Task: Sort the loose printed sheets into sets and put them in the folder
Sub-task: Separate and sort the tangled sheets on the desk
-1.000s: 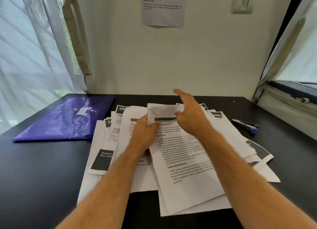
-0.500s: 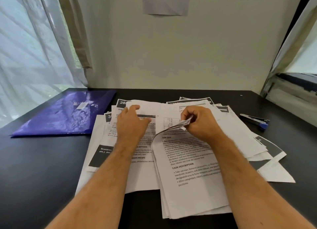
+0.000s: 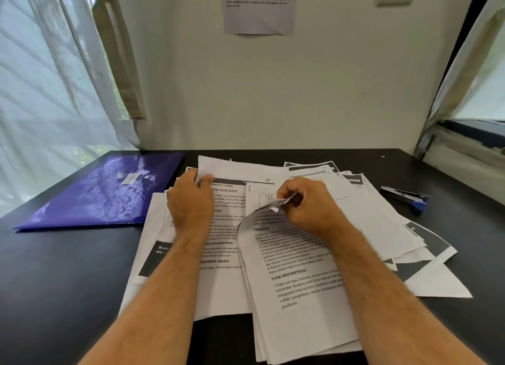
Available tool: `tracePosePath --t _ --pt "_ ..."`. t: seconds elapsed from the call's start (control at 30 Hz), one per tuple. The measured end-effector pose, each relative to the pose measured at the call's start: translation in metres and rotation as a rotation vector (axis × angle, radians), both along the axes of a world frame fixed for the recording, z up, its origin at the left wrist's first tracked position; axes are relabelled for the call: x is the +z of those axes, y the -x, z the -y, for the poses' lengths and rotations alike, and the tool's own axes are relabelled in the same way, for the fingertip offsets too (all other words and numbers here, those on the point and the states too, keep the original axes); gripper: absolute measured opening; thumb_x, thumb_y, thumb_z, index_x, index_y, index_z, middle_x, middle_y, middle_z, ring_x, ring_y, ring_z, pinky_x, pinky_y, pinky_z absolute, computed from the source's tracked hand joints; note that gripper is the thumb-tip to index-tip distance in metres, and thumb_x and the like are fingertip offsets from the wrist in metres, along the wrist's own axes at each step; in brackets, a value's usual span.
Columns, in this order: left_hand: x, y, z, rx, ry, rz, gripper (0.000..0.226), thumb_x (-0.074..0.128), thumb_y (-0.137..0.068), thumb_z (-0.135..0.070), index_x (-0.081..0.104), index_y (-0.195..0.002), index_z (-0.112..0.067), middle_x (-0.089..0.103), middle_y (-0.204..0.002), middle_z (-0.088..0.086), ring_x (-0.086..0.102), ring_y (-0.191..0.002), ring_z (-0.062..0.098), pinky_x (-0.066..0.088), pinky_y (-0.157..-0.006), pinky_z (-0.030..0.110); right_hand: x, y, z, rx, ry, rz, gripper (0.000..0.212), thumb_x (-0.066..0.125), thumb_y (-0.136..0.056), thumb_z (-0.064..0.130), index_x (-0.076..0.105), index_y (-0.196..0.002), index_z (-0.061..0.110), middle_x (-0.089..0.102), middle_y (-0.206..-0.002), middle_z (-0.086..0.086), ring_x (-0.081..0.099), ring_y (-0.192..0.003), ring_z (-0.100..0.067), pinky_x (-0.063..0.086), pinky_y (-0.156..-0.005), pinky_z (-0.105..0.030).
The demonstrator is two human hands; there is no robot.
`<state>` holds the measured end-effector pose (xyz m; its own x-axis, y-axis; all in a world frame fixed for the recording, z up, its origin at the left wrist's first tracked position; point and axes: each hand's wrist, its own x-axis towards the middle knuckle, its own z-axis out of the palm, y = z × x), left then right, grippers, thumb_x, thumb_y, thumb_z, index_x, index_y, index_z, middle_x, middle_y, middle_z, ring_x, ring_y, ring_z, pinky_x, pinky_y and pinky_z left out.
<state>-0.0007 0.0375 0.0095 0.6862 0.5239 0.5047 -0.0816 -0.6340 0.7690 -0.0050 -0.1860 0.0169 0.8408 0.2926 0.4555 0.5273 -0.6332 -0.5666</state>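
- Loose printed sheets (image 3: 363,217) spread over the middle of the black table (image 3: 54,296), under and around both hands.
- Left hand (image 3: 191,206) resting on a sheet headed "Dishwasher Loading" (image 3: 229,228), thumb and fingers gripping its upper left edge.
- Right hand (image 3: 306,203) pinching the curled-up top corner of the front stack (image 3: 300,296).
- Blue folder (image 3: 109,192) closed, well left of the hands.
- Stapler (image 3: 407,196) far right.

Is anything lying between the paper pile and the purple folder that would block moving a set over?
Nothing visible does. The purple folder lies closed on the black table, left of the loose sheets, touching or just overlapping their far left edge. The stapler lies on the opposite side.
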Motion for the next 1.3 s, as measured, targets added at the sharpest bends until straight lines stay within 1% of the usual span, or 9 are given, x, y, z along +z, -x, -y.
tracePosePath --t 0.13,0.37,0.53,0.67,0.8,0.9,1.1,1.17,1.3 --pt "0.004 -0.003 -0.004 0.045 0.111 0.046 0.028 0.053 -0.102 -0.03 0.063 -0.088 -0.009 0.058 -0.076 -0.007 0.049 -0.061 0.0 0.033 -0.051 0.009 0.001 -0.002 0.004 -0.036 -0.022 0.04 0.015 0.076 -0.08 0.003 0.073 -0.083 0.017 0.066 -0.083 0.008 0.061 -0.076 -0.01 0.056 -0.065 -0.023" --pt "0.003 -0.007 -0.008 0.037 0.107 0.139 0.03 0.055 -0.101 -0.035 0.069 -0.092 -0.009 0.068 -0.09 0.003 0.061 -0.079 0.015 0.044 -0.068 0.023 0.001 -0.002 0.003 -0.024 0.014 0.056 0.009 0.074 -0.086 0.014 0.074 -0.089 0.022 0.064 -0.083 0.013 0.059 -0.078 -0.007 0.049 -0.065 -0.017" --pt "0.0 -0.002 -0.003 -0.128 -0.035 0.125 0.026 0.055 -0.102 -0.032 0.071 -0.103 -0.012 0.071 -0.086 -0.002 0.063 -0.067 0.004 0.044 -0.05 0.008 0.001 -0.003 0.003 -0.027 0.021 0.049 0.005 0.073 -0.088 0.015 0.075 -0.089 0.02 0.064 -0.083 0.012 0.057 -0.076 -0.006 0.044 -0.062 -0.014" --pt "0.0 0.005 0.01 -0.308 -0.24 0.083 0.024 0.058 -0.099 -0.034 0.074 -0.108 -0.018 0.075 -0.094 -0.004 0.067 -0.082 0.008 0.051 -0.07 0.016 0.001 -0.003 0.006 -0.054 -0.015 0.065 0.013 0.074 -0.082 0.006 0.073 -0.08 0.018 0.065 -0.08 0.008 0.059 -0.075 -0.009 0.049 -0.061 -0.019" --pt "0.001 0.02 0.033 -0.641 -0.476 -0.181 0.013 0.068 -0.088 -0.03 0.078 -0.096 -0.031 0.073 -0.089 -0.02 0.065 -0.087 0.003 0.057 -0.082 0.025 -0.001 -0.004 0.013 -0.08 0.011 0.07 0.018 0.084 -0.074 0.012 0.068 -0.073 0.02 0.065 -0.079 0.009 0.059 -0.074 -0.009 0.053 -0.064 -0.024" --pt "-0.001 0.025 0.038 -0.716 -0.438 -0.247 0.015 0.068 -0.087 -0.026 0.078 -0.097 -0.031 0.074 -0.095 -0.016 0.067 -0.089 0.007 0.06 -0.084 0.029 -0.003 -0.006 0.015 -0.079 0.014 0.052 0.019 0.088 -0.072 0.019 0.069 -0.075 0.019 0.066 -0.082 0.008 0.061 -0.076 -0.01 0.051 -0.066 -0.02" --pt "0.0 0.028 0.038 -0.771 -0.406 -0.227 0.013 0.067 -0.092 -0.027 0.077 -0.1 -0.029 0.074 -0.097 -0.015 0.067 -0.09 0.006 0.059 -0.087 0.027 -0.003 -0.006 0.016 -0.067 0.0 0.072 0.02 0.088 -0.07 0.019 0.069 -0.074 0.02 0.066 -0.08 0.008 0.061 -0.075 -0.011 0.055 -0.067 -0.03" --pt "0.0 0.028 0.04 -0.768 -0.408 -0.184 0.014 0.065 -0.094 -0.029 0.076 -0.102 -0.03 0.074 -0.096 -0.015 0.066 -0.089 0.005 0.058 -0.085 0.026 -0.004 -0.007 0.017 -0.06 -0.001 0.08 0.023 0.088 -0.07 0.016 0.068 -0.08 0.022 0.066 -0.079 0.008 0.062 -0.074 -0.012 0.056 -0.066 -0.032" --pt "-0.001 0.027 0.041 -0.756 -0.381 -0.119 0.016 0.063 -0.096 -0.03 0.076 -0.106 -0.028 0.074 -0.097 -0.013 0.065 -0.09 0.002 0.056 -0.086 0.022 -0.004 -0.005 0.016 -0.014 -0.007 0.062 0.054 0.086 -0.071 0.018 0.063 -0.116 0.036 0.063 -0.081 0.008 0.063 -0.074 -0.012 0.054 -0.067 -0.023"
